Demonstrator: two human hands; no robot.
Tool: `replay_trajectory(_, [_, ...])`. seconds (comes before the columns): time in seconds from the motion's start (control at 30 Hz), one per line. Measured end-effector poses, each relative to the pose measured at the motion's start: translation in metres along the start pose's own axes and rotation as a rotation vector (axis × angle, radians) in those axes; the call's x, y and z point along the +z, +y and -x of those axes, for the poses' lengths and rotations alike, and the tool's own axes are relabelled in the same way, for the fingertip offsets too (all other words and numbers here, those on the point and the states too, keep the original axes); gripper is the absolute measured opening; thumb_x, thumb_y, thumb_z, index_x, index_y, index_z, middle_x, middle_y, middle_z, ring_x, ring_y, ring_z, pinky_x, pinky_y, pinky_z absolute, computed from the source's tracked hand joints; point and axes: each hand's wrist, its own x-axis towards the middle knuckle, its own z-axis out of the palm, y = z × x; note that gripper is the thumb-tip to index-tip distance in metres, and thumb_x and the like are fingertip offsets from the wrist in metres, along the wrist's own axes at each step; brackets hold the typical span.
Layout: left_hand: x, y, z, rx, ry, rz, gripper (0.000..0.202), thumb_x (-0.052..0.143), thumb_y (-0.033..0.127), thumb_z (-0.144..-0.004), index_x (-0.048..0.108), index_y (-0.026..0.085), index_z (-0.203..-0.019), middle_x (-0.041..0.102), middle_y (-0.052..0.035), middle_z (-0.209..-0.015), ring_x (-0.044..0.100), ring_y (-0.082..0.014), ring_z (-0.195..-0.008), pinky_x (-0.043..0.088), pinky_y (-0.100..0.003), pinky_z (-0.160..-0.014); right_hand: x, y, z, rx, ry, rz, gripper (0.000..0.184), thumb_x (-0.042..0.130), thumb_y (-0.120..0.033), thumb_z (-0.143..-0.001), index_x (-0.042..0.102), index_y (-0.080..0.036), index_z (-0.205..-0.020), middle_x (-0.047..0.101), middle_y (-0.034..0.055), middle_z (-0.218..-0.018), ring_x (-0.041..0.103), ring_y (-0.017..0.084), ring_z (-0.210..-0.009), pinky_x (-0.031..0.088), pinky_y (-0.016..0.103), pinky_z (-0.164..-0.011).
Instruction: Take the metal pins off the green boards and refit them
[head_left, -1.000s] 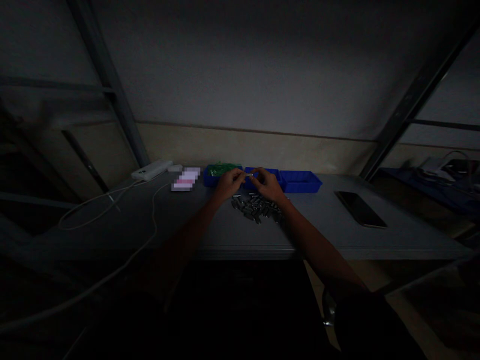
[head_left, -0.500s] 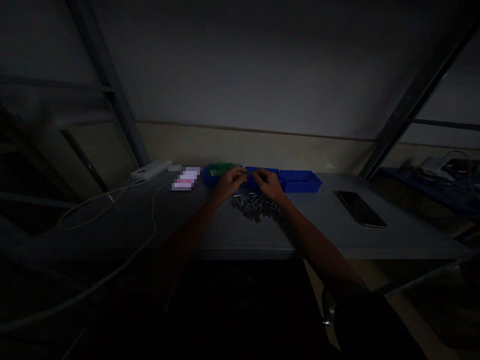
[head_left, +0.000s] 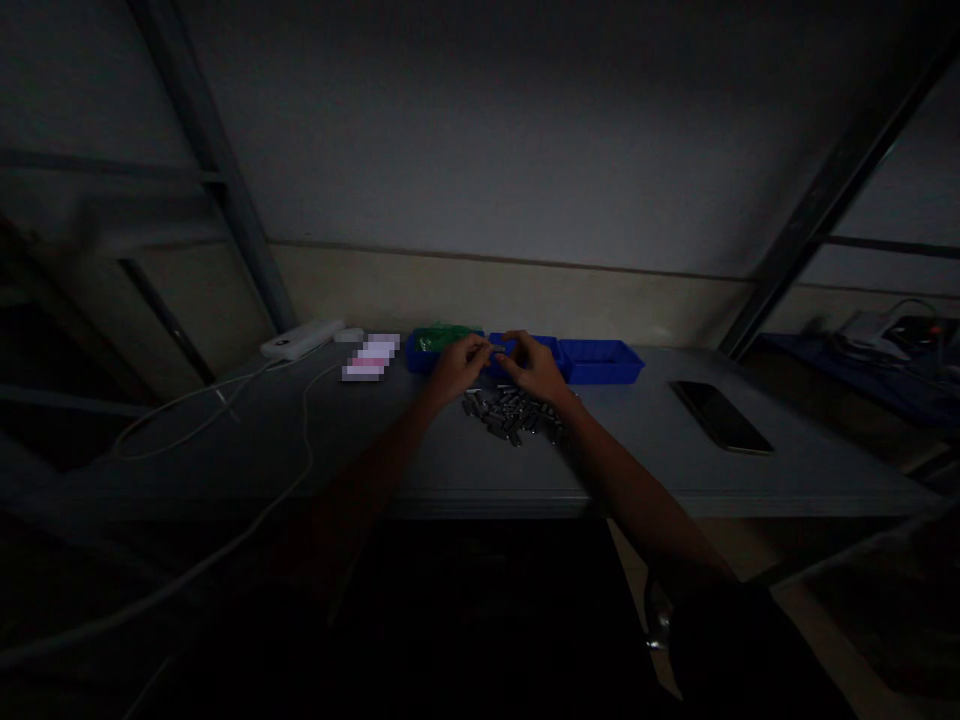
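Observation:
In the dim head view, my left hand point(head_left: 457, 368) is closed in a pinch on a small metal piece point(head_left: 496, 348), whose exact kind is too dark and small to tell. My right hand point(head_left: 536, 368) faces it, thumb and forefinger spread apart around the piece's right end. Whether the right thumb touches the piece I cannot tell. Below both hands, a pile of small shiny metal pieces point(head_left: 504, 415) lies on the grey table point(head_left: 420, 455). Behind them stand a blue bin point(head_left: 422, 362) with green plastic in it, and a middle blue bin point(head_left: 553, 350) partly covered by my right hand.
A third blue bin point(head_left: 604, 370) stands at the right of the row. Farther right lies a dark phone point(head_left: 721, 417). To the left are a white power strip point(head_left: 304, 340), a blurred-out bright item point(head_left: 371, 357) and a white cable point(head_left: 307, 430). Metal posts point(head_left: 247, 230) frame the table.
My right thumb and forefinger have spread apart from their earlier closed pose. The small metal piece now shows between the hands. My left hand has hardly moved.

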Motion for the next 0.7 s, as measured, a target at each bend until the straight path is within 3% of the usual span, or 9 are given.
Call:
replay_trajectory(0.23, [-0.0015,0.0037,0.0015,0.006,-0.031,-0.131,0.029,0.04,0.035,-0.086,0.054,0.016,-0.07,0.06,-0.0014,-0.063,0.058,-0.0144,-0.062,0.044,-0.027,-0.063,0.0025,0.0041,-0.0018,-0.037,0.0,0.08,0.026,0.047,-0.034,-0.083,0.062,-0.014,-0.09,0.057,0.0011,-0.063,0.05,0.013,-0.057,0.037,0.024,-0.057])
replay_trajectory(0.37, [-0.0048,0.0018,0.0016,0.026,-0.066,-0.109,0.022,0.046,0.034,-0.084,0.057,0.016,-0.091,0.06,-0.0004,-0.066,0.059,-0.0142,-0.064,0.045,-0.026,-0.062,0.0021,0.0054,-0.0021,-0.041,0.008,0.091,0.031,0.041,-0.035,-0.087,0.063,-0.014,-0.085,0.062,0.0047,-0.072,0.054,0.015,-0.065,0.038,0.025,-0.061])
replay_trajectory(0.47, [-0.0074,-0.0009,0.0014,0.071,-0.081,-0.119,0.025,0.053,0.029,-0.079,0.054,0.017,-0.101,0.06,0.0011,-0.068,0.059,-0.0133,-0.064,0.045,-0.025,-0.061,0.0019,0.0059,-0.0023,-0.028,0.011,0.107,0.035,0.038,-0.037,-0.089,0.063,-0.014,-0.08,0.061,0.0035,-0.068,0.053,0.014,-0.062,0.036,0.024,-0.058])
replay_trajectory(0.63, [-0.0075,-0.0036,0.0004,0.088,-0.101,-0.162,0.02,0.054,0.029,-0.079,0.056,0.018,-0.096,0.06,0.0016,-0.068,0.058,-0.0126,-0.063,0.045,-0.024,-0.06,0.0019,0.0047,-0.0024,-0.019,0.003,0.132,0.041,0.037,-0.04,-0.089,0.057,-0.015,-0.064,0.05,-0.0001,-0.054,0.045,0.012,-0.052,0.03,0.025,-0.053])
replay_trajectory(0.7, [-0.0073,-0.0033,0.0002,0.079,-0.094,-0.171,0.019,0.053,0.029,-0.079,0.057,0.018,-0.094,0.06,0.0011,-0.067,0.058,-0.0129,-0.063,0.045,-0.024,-0.06,0.0017,0.0034,-0.0019,-0.004,0.001,0.116,0.04,0.038,-0.041,-0.088,0.058,-0.015,-0.066,0.049,-0.0009,-0.054,0.044,0.012,-0.052,0.03,0.024,-0.052])
